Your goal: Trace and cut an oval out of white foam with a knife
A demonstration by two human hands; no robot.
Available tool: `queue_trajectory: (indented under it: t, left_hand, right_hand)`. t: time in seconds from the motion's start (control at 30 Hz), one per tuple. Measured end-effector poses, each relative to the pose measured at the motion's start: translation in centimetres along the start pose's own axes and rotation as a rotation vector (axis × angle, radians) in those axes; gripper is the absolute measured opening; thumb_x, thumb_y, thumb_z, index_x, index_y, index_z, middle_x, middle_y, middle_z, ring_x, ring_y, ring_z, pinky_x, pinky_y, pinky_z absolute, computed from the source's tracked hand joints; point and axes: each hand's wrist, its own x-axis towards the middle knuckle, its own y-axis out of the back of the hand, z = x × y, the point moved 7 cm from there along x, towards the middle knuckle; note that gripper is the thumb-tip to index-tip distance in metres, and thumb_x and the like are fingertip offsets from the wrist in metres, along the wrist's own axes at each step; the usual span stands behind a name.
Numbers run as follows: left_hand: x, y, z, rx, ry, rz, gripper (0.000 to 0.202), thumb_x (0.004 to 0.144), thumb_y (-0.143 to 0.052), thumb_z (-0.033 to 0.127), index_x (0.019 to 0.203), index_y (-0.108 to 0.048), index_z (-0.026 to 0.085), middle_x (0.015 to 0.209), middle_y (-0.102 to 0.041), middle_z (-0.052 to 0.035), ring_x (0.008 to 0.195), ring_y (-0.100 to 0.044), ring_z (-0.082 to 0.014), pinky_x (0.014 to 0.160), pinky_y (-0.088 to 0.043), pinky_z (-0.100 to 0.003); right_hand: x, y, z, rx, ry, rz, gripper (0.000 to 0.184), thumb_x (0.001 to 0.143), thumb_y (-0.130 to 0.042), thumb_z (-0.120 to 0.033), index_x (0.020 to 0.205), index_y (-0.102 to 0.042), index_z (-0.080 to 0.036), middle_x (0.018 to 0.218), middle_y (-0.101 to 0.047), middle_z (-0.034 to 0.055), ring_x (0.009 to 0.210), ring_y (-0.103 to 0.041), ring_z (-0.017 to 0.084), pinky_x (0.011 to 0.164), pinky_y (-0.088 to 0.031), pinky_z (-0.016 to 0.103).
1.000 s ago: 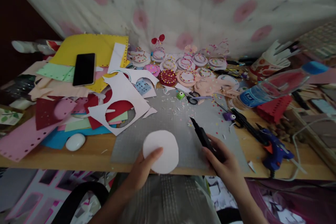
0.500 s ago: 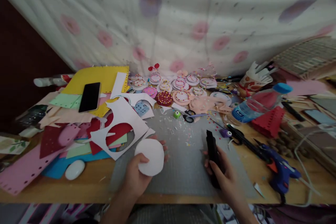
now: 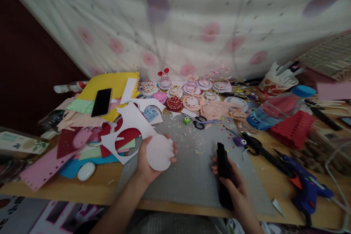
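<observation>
My left hand (image 3: pixel 148 159) grips a round white disc (image 3: pixel 160 153) at its edges, with fingers behind it and its flat face toward me. My right hand (image 3: pixel 236 186) is wrapped round a long black tool (image 3: pixel 223 164), shaped like a utility knife, its narrow end pointing away from me. Both hands are above the grey cutting mat (image 3: pixel 189 182), apart from each other. Left of the disc lies a white sheet (image 3: pixel 146 126) with round holes cut out of it. Small coloured bits are scattered on the mat beyond my hands.
Decorated round pieces (image 3: pixel 174 103) line the back. Scissors (image 3: pixel 200 122) lie on the mat's far part. On the left are coloured sheets (image 3: pixel 109 80), a phone (image 3: pixel 101 102) and a white oval object (image 3: pixel 86 171). A water bottle (image 3: pixel 274 113) and blue glue gun (image 3: pixel 307 186) are on the right.
My left hand has raised the white disc slightly and turned it a little. The black tool stays in my right hand, slightly lower in view. The camera's view has shifted.
</observation>
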Motion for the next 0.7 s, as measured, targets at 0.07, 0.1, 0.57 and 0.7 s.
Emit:
queue_trajectory:
  t: [0.07, 0.1, 0.57, 0.7]
  left_hand:
    - [-0.1, 0.2, 0.6, 0.259, -0.114, -0.005, 0.046, 0.083, -0.048, 0.057, 0.099, -0.064, 0.018, 0.092, -0.064, -0.0112, 0.079, -0.059, -0.0227, 0.063, -0.045, -0.031]
    - [-0.2, 0.2, 1.0, 0.484, -0.207, -0.003, 0.048, 0.084, -0.046, 0.059, 0.100, -0.064, 0.019, 0.093, -0.063, -0.0107, 0.082, -0.059, -0.0235, 0.066, -0.047, -0.033]
    - [-5.5, 5.5, 14.5, 2.024, -0.976, 0.570, 0.037, 0.091, -0.048, 0.033, 0.125, -0.054, 0.018, 0.125, -0.057, -0.0149, 0.121, -0.051, -0.0305, 0.105, -0.040, -0.049]
    - [-6.5, 8.9, 17.1, 2.100, -0.918, 0.642, 0.035, 0.084, -0.051, 0.028, 0.114, -0.059, 0.013, 0.111, -0.063, -0.0180, 0.106, -0.057, -0.0373, 0.093, -0.044, -0.057]
  right_hand:
    - [0.2, 0.2, 0.1, 0.050, 0.013, 0.028, 0.048, 0.084, -0.064, -0.033, 0.130, -0.055, -0.025, 0.119, -0.067, 0.0091, 0.091, -0.068, 0.022, 0.085, -0.054, 0.035]
    - [0.3, 0.3, 0.2, 0.071, 0.016, 0.034, 0.048, 0.082, -0.066, -0.032, 0.128, -0.056, -0.025, 0.117, -0.068, 0.0093, 0.089, -0.068, 0.022, 0.083, -0.055, 0.034]
    - [0.3, 1.0, 1.6, 0.044, -0.080, 0.084, 0.050, 0.075, -0.073, -0.040, 0.121, -0.059, -0.027, 0.112, -0.072, 0.0053, 0.086, -0.070, 0.021, 0.082, -0.056, 0.030]
    - [0.4, 0.9, 1.8, 0.015, -0.136, 0.107, 0.056, 0.072, -0.074, -0.046, 0.121, -0.058, -0.024, 0.113, -0.072, 0.0070, 0.087, -0.071, 0.023, 0.079, -0.059, 0.030]
